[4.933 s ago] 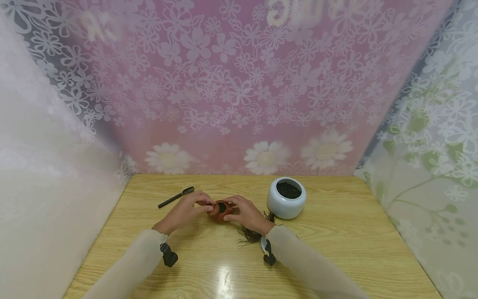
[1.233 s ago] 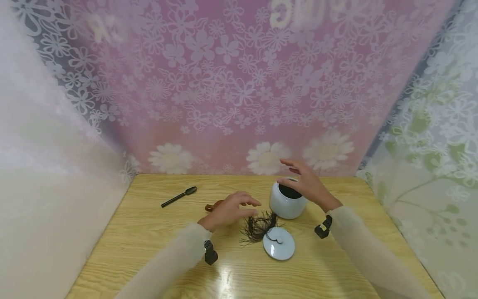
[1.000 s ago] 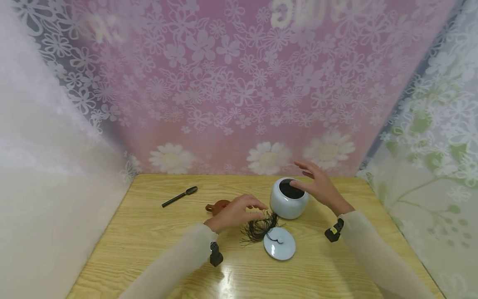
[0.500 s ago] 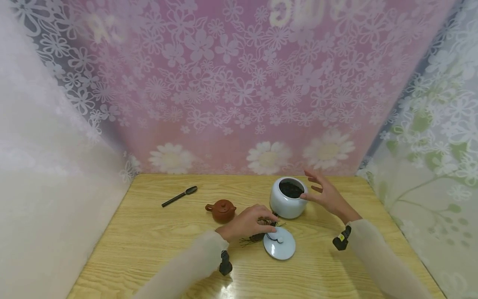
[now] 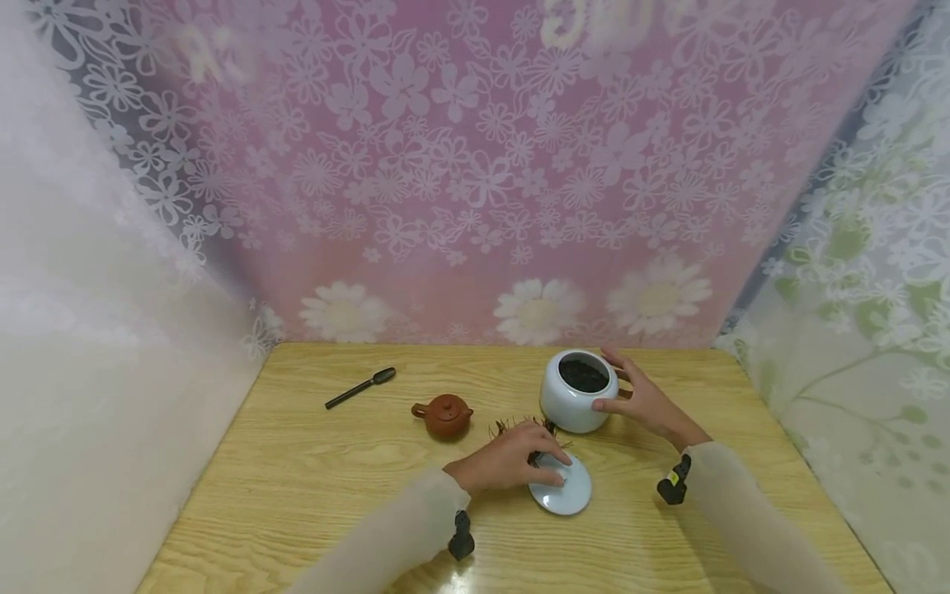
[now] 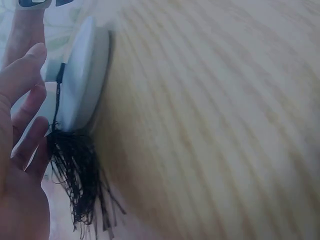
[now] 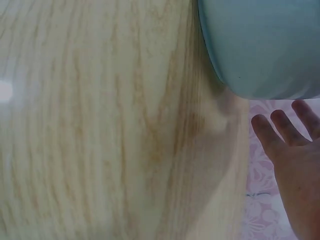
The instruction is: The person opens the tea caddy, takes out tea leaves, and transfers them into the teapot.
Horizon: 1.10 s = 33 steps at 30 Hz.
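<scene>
My left hand (image 5: 508,458) hovers over the pale ceramic jar lid (image 5: 567,501) on the table, thumb and fingers spread about its knob. In the left wrist view, the knob (image 6: 52,70) appears apart from the fingertips, and a dark tassel (image 6: 75,170) hangs from a cord on it. My right hand (image 5: 653,404) is at the right side of the white jar (image 5: 575,410), its thumb against the wall; dark leafy bits fill the jar. In the right wrist view its fingers (image 7: 270,135) extend fairly straight beside the jar. Left of the jar stands a small brown clay teapot (image 5: 447,418), lid on.
A dark, slim scoop (image 5: 361,388) lies at the back left of the wooden table (image 5: 312,495). Flowered cloth (image 5: 475,206) hangs behind the table, with pale sheets at both sides. Black cameras sit on both wrists.
Both hands were at the uncovered teapot; its lid is now on. The left hand has moved right to the jar lid. From above the jar, the right hand has shifted to its right side.
</scene>
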{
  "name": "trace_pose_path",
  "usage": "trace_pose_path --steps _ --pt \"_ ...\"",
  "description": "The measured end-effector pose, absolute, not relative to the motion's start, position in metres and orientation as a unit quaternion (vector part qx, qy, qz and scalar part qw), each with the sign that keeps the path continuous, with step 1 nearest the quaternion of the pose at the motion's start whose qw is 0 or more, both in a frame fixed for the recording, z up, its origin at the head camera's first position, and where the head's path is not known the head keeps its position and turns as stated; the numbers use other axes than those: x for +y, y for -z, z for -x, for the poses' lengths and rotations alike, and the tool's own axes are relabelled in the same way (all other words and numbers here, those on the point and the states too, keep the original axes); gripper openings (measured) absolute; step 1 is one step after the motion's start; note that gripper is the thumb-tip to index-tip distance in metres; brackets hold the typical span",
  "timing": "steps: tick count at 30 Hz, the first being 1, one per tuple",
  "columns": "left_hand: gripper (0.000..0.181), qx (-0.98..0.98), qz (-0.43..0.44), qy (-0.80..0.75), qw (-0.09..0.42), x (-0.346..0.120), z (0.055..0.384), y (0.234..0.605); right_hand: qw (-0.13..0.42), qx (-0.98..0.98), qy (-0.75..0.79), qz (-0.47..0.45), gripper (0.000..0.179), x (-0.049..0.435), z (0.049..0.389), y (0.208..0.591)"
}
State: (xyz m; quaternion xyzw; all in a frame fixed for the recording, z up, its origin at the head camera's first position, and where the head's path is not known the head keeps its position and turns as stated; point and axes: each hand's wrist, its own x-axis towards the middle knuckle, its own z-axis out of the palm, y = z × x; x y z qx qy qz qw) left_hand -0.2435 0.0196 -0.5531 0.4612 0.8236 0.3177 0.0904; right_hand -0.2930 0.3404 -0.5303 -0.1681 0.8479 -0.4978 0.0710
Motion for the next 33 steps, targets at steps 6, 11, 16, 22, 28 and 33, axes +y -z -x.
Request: trace_pose_path --steps 6,11,16,22,28,33 --pt "0.031 0.824 -0.461 -0.317 0.091 0.021 0.243 0.559 0.073 0.845 0.501 0.17 0.105 0.339 0.292 0.535" --pt "0.031 0.823 -0.456 -0.326 0.09 0.02 0.243 0.565 0.076 0.842 0.507 0.167 0.103 0.339 0.292 0.537" --pt "0.028 0.821 -0.461 -0.326 0.08 0.02 0.243 0.568 0.078 0.843 0.506 0.166 0.102 0.34 0.292 0.538" --pt "0.026 0.818 -0.465 -0.331 0.073 0.02 0.243 0.569 0.077 0.843 0.506 0.165 0.102 0.339 0.292 0.539" --pt "0.026 0.808 -0.461 -0.363 0.052 0.019 0.243 0.569 0.083 0.842 0.509 0.161 0.102 0.339 0.291 0.539" --pt "0.023 0.79 -0.405 -0.458 0.054 0.019 0.244 0.562 0.08 0.841 0.508 0.165 0.102 0.34 0.29 0.538"
